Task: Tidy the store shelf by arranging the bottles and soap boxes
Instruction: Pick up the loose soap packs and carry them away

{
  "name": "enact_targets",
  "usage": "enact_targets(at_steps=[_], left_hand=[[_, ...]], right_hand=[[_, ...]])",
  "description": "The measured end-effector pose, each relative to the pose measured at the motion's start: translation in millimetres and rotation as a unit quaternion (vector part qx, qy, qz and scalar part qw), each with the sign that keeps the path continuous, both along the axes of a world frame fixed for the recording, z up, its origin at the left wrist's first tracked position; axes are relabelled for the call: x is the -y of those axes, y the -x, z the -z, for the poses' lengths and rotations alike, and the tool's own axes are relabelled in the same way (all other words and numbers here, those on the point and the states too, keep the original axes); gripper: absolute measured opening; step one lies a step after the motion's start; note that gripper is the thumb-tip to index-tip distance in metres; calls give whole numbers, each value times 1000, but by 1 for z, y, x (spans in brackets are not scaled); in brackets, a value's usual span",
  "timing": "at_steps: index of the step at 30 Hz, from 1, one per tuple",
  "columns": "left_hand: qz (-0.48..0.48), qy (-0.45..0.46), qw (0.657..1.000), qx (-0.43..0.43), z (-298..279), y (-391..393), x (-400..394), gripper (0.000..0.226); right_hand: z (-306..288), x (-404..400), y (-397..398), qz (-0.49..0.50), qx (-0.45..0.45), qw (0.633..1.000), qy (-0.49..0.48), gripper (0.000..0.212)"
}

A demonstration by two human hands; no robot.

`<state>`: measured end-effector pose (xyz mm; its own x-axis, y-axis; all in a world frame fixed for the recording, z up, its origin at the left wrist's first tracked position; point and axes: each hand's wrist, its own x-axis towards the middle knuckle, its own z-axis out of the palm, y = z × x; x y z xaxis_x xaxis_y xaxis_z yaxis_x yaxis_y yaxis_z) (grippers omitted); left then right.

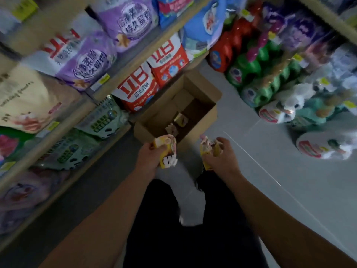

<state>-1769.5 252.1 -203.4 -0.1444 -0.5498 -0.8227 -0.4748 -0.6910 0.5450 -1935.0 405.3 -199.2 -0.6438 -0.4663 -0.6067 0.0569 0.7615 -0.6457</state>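
My left hand (149,158) grips a small stack of yellow and white soap boxes (167,151), held low over the floor. A second bunch of yellow soap boxes (207,151) is gripped in my right hand (220,155). Both hands hover just in front of an open cardboard box (204,91) that stands on the floor. Two more soap boxes (180,118) lie inside it. Red, green and white detergent bottles (257,74) line the shelf on the right. The picture is blurred.
A wooden shelf unit (81,101) on the left holds purple, red and green detergent bags. The grey floor (270,171) runs between the two shelf rows. My dark trousers (193,229) fill the bottom centre.
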Motion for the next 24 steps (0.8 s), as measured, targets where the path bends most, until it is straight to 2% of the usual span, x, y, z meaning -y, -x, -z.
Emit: enact_targets(at_steps=[4,7,12,16,20,22,24], left_hand=[[-74,33,996,41,122,29,38,34],[-61,47,995,65,233,42,59,39],[-73,56,992,90,406,65,87,49],[-79,41,991,100,512,81,106,53],[-83,41,993,73,570,90,111,55],[-73,80,991,76,568,94,111,53],[-57,85,991,83,548,91,115,51]], right_hand=[[114,82,42,-132,-45,990,-12,80],[215,131,59,-217,-81,973,-25,89],[384,194,85,-368,-209,905,-47,83],[496,231,102,-437,-242,862,-86,72],[561,247,96,-461,-238,850,-95,71],[567,250,92,-476,-236,840,-112,74],[544,252,90,-471,-225,843,-131,81]])
